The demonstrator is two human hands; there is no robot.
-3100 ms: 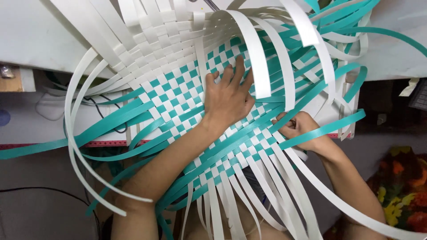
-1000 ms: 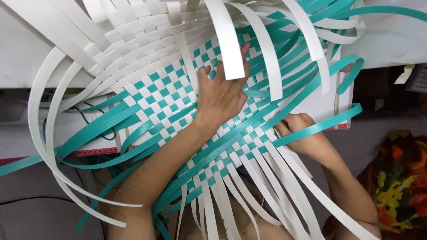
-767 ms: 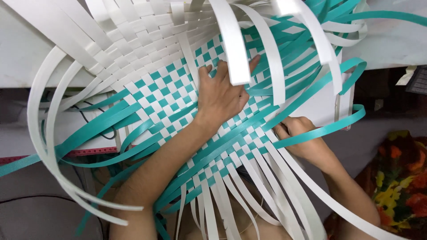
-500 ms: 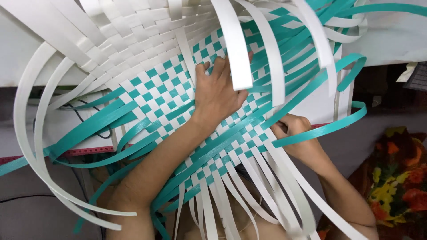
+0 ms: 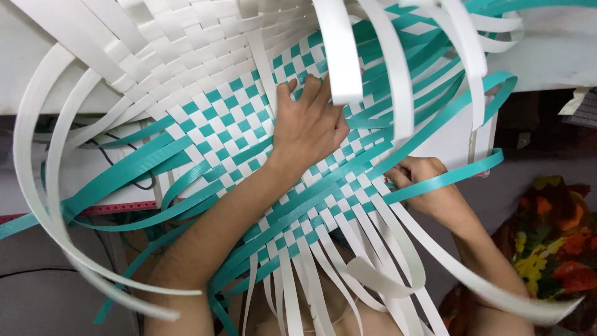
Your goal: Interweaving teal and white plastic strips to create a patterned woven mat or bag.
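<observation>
left hand (image 5: 309, 127) lying flat, palm down, on the woven mat (image 5: 230, 134), fingers spread a little and pointing up toward the far edge, fingertips partly tucked under a loose white strip (image 5: 339, 53) arching over them. forearm running down and left across the checkered teal-and-white weave. right hand (image 5: 429, 186) at the right edge of the weave, curled, pinching a teal strip (image 5: 463, 174) that runs out to the right and bends back at its end; thumb and fingers pressed together on it just where it leaves the woven part. woven mat filling the middle of the view, white-only weave at upper left, teal-and-white check in the centre, resting against a white table edge (image 5: 547, 56). loose white strips (image 5: 43, 186) looping wide on the left and trailing down at the bottom; loose teal strips (image 5: 118, 177) fanning out at left and upper right. red measuring tape (image 5: 118, 208) lying along the left, partly under the strips. flowered cloth (image 5: 547, 249) at lower right, well apart from the hands.
</observation>
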